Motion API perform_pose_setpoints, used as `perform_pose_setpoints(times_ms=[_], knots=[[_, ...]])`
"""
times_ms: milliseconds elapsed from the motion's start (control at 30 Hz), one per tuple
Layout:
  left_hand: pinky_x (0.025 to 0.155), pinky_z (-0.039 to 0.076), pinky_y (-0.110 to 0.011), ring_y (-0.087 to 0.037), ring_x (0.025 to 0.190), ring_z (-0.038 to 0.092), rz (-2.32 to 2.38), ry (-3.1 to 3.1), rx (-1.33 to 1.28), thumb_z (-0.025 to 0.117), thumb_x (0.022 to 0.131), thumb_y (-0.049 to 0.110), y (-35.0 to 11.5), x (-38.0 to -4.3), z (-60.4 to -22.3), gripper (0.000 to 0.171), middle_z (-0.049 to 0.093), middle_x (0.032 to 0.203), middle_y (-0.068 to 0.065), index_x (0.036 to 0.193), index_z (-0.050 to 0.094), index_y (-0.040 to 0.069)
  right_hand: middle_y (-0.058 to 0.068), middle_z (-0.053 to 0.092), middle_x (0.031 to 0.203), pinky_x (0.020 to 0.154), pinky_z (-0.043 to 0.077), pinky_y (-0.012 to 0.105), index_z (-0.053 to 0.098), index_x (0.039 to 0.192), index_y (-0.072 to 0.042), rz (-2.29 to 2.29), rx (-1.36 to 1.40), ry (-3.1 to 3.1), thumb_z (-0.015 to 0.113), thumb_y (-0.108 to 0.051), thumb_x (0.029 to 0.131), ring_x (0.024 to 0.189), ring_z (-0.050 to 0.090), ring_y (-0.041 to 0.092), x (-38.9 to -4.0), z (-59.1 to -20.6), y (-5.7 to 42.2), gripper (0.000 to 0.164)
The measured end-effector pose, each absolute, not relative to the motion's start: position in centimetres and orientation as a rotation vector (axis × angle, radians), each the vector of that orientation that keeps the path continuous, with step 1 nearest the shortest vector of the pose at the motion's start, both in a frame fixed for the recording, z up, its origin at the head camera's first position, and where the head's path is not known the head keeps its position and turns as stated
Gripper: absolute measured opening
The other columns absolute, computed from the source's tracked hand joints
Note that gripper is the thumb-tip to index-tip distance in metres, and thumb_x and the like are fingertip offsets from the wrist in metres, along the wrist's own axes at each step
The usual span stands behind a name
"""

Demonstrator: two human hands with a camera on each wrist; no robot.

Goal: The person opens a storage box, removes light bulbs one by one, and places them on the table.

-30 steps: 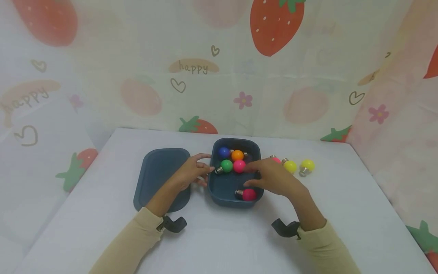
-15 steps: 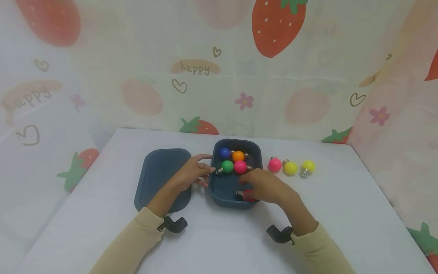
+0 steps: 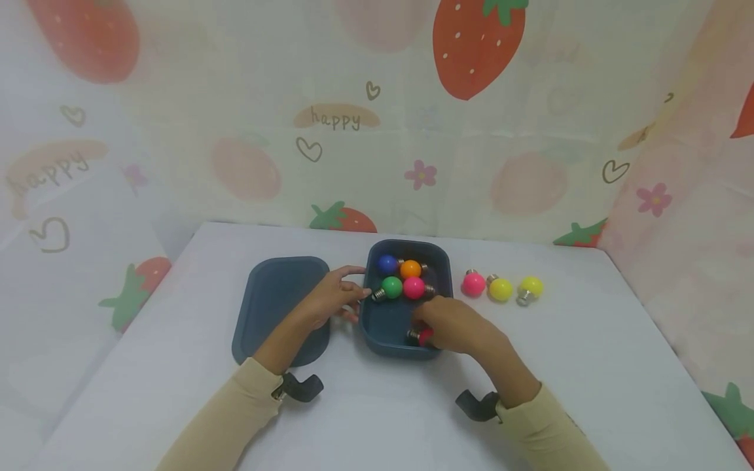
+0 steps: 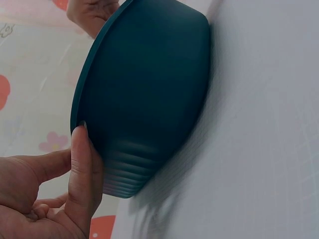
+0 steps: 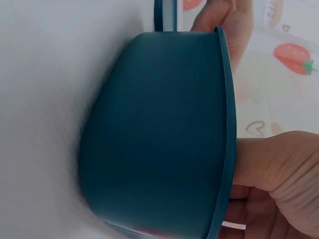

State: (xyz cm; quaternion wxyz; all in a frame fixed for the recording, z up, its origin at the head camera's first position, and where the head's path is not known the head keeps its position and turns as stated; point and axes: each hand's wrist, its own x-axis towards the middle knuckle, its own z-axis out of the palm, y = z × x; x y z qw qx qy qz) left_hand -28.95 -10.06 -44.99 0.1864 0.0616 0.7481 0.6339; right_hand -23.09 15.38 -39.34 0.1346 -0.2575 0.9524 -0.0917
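Note:
A dark blue plastic box [image 3: 389,320] stands on the white table with light bulbs inside. My left hand [image 3: 332,297] grips its left rim, thumb over the edge and fingers along the outer wall [image 4: 144,79]. My right hand [image 3: 453,324] reaches over the right rim, fingers curled down round a red light bulb [image 3: 424,337] at the near end. In the right wrist view the wall hides those fingertips. Farther back in the box lie a blue bulb [image 3: 387,263], an orange bulb [image 3: 410,269], a green bulb [image 3: 391,287] and a pink bulb [image 3: 414,288].
Left of the box lies its flat dark blue lid [image 3: 271,307], partly under the left forearm. To the right, a pink bulb [image 3: 473,284] and two yellow bulbs, one nearer [image 3: 501,290] and one farther right [image 3: 531,286], lie on the table. A strawberry-print curtain [image 3: 353,170] hangs behind.
My right hand has moved from beside the pink bulb in the box toward the near end, down onto the red bulb. The left hand has stayed at the rim.

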Motion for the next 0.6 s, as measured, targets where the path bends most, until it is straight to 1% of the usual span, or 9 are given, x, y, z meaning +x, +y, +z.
perform_pose_setpoints(times_ms=[367, 600], knots=[[0.060, 0.062, -0.033, -0.019, 0.072, 0.062, 1.782, 2.110, 0.171, 0.069, 0.098, 0.012, -10.04, -28.77, -44.73, 0.062, 0.067, 0.115, -0.025, 0.153, 0.040, 0.010, -0.004, 0.069, 0.086, 0.078, 0.059, 0.032, 0.076, 0.109, -0.014, -0.260, -0.733, 2.772, 0.087, -0.011, 0.080, 0.080, 0.061, 0.014, -23.22, -39.61, 15.47, 0.031], [0.061, 0.063, -0.034, -0.019, 0.072, 0.063, 1.782, 2.107, 0.177, 0.069, 0.098, 0.012, -10.01, -28.94, -44.89, 0.062, 0.067, 0.114, -0.026, 0.153, 0.040, 0.010, -0.007, 0.068, 0.083, 0.075, 0.059, 0.030, 0.077, 0.108, -0.017, -0.261, -0.761, 2.769, 0.087, -0.016, 0.081, 0.078, 0.061, 0.012, -23.38, -39.66, 15.58, 0.029]])
